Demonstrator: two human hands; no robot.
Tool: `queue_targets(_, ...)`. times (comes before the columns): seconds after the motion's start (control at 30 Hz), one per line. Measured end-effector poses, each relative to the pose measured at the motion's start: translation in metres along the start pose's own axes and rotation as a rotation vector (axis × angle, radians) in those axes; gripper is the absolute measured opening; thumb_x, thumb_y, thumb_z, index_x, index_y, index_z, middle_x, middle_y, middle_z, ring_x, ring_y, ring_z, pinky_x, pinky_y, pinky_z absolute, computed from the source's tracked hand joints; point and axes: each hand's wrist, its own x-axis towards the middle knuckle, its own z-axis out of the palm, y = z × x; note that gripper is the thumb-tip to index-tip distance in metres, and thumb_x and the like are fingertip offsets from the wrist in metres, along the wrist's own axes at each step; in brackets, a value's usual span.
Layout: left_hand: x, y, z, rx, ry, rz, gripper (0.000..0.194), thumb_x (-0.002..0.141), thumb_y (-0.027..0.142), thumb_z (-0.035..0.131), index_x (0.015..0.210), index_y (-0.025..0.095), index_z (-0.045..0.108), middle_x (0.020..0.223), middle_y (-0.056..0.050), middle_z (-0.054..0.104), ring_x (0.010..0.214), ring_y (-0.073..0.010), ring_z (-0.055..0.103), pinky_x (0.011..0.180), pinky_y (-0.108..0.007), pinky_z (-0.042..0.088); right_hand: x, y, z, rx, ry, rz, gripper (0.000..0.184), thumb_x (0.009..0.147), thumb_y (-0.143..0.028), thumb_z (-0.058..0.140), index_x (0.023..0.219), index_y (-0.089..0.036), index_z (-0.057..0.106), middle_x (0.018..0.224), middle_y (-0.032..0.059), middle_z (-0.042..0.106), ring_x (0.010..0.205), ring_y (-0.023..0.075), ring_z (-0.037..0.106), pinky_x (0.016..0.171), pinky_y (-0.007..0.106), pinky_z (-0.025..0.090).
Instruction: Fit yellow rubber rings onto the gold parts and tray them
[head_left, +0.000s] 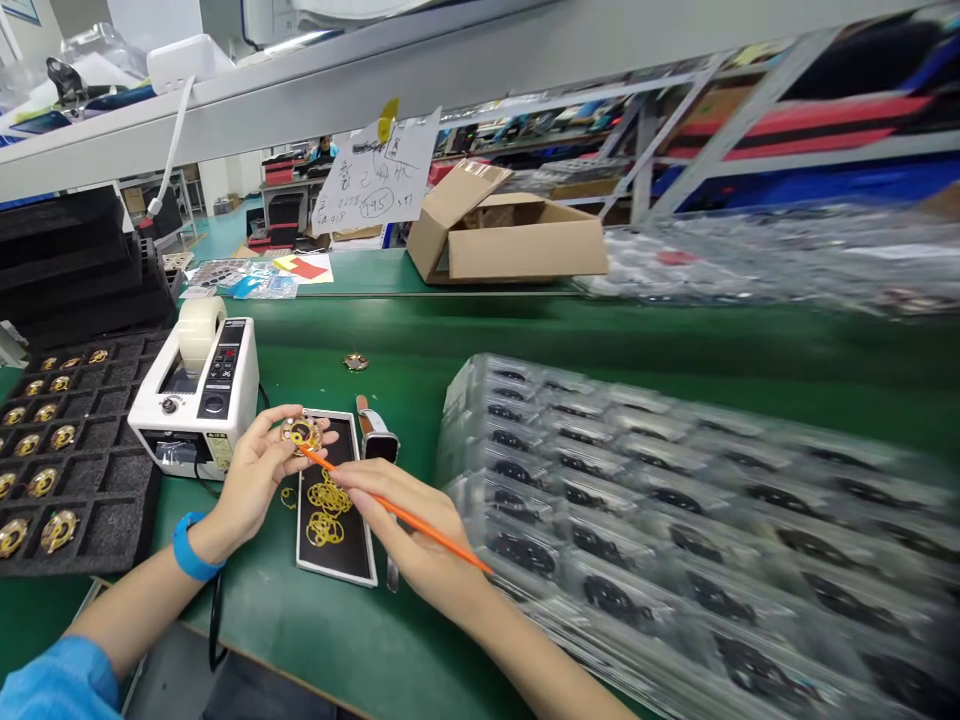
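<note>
Between the thumb and fingers of my left hand is a small round gold-rimmed part, its face turned up toward me. My right hand grips a thin orange stick like a pen, and its tip meets the round part's face. Below both hands lies a white-rimmed tray with a dark bottom. Thin yellow rings are heaped in it. One more yellow ring lies on the green table, left of the tray.
A tape dispenser stands left, beside a black foam tray holding several gold parts. A wristwatch lies by the white-rimmed tray. Stacked clear plastic trays fill the right. Another gold part and a cardboard box are further back.
</note>
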Motion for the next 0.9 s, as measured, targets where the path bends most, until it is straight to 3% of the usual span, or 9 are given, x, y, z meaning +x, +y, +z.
queue_targets(0.2, 0.001, 0.005, -0.001, -0.024, 0.023, -0.018, 0.029, 0.08, 0.021, 0.062, 0.108, 0.016, 0.055, 0.101, -0.01, 0.072, 0.1, -0.0254, 0.067, 0.085, -0.034, 0.052, -0.002, 0.006, -0.001, -0.27, -0.187, -0.375, 0.023, 0.087, -0.004, 0.05, 0.106, -0.012, 0.061, 0.097, 0.0113, 0.07, 0.09, 0.019, 0.064, 0.075, 0.032, 0.057)
queue_targets(0.37, 0.001, 0.004, 0.002, 0.029, 0.034, -0.035, 0.032, 0.075, 0.021, 0.069, 0.104, 0.017, 0.055, 0.099, -0.009, 0.072, 0.096, -0.0235, 0.069, 0.08, -0.029, 0.053, -0.007, 0.005, 0.003, -0.397, -0.202, -0.468, 0.019, 0.088, -0.007, 0.049, 0.103, -0.01, 0.061, 0.095, 0.011, 0.072, 0.089, 0.0201, 0.066, 0.073, 0.033, 0.058)
queue_targets(0.47, 0.001, 0.003, 0.002, 0.062, 0.056, -0.048, 0.035, 0.071, 0.021, 0.073, 0.1, 0.016, 0.054, 0.095, -0.008, 0.072, 0.09, -0.023, 0.07, 0.075, -0.028, 0.054, -0.01, 0.002, 0.003, -0.396, -0.147, -0.519, 0.018, 0.086, -0.007, 0.051, 0.101, -0.008, 0.062, 0.089, 0.0116, 0.072, 0.084, 0.0199, 0.067, 0.072, 0.032, 0.059)
queue_targets(0.53, 0.002, 0.002, 0.002, 0.062, 0.06, -0.049, 0.038, 0.068, 0.02, 0.075, 0.099, 0.016, 0.054, 0.093, -0.008, 0.073, 0.088, -0.0229, 0.071, 0.075, -0.028, 0.054, -0.01, -0.002, 0.002, -0.367, -0.04, -0.509, 0.02, 0.084, -0.005, 0.052, 0.102, -0.008, 0.061, 0.083, 0.0113, 0.072, 0.08, 0.0187, 0.067, 0.07, 0.031, 0.059)
queue_targets(0.63, 0.001, 0.0, 0.003, 0.053, 0.044, -0.053, 0.042, 0.064, 0.019, 0.078, 0.098, 0.016, 0.054, 0.093, -0.007, 0.072, 0.089, -0.0227, 0.07, 0.08, -0.032, 0.054, -0.008, -0.007, 0.001, -0.309, 0.099, -0.354, 0.029, 0.082, -0.001, 0.051, 0.107, -0.014, 0.061, 0.08, 0.008, 0.071, 0.075, 0.0164, 0.067, 0.065, 0.029, 0.058)
queue_targets(0.73, -0.002, -0.001, 0.007, 0.051, 0.011, -0.069, 0.044, 0.063, 0.02, 0.079, 0.1, 0.016, 0.054, 0.094, -0.008, 0.072, 0.09, -0.0231, 0.07, 0.085, -0.036, 0.053, -0.004, -0.008, 0.003, -0.268, 0.128, -0.223, 0.034, 0.082, 0.0, 0.052, 0.109, -0.019, 0.061, 0.082, 0.0064, 0.071, 0.072, 0.016, 0.067, 0.063, 0.029, 0.057)
queue_targets(0.9, -0.006, -0.005, 0.012, 0.039, -0.043, -0.092, 0.044, 0.066, 0.023, 0.077, 0.104, 0.017, 0.055, 0.101, -0.01, 0.07, 0.099, -0.0247, 0.066, 0.091, -0.039, 0.051, -0.004, -0.001, 0.009, -0.287, 0.155, -0.201, 0.036, 0.082, 0.001, 0.052, 0.112, -0.018, 0.059, 0.084, 0.008, 0.07, 0.077, 0.0169, 0.066, 0.068, 0.031, 0.057)
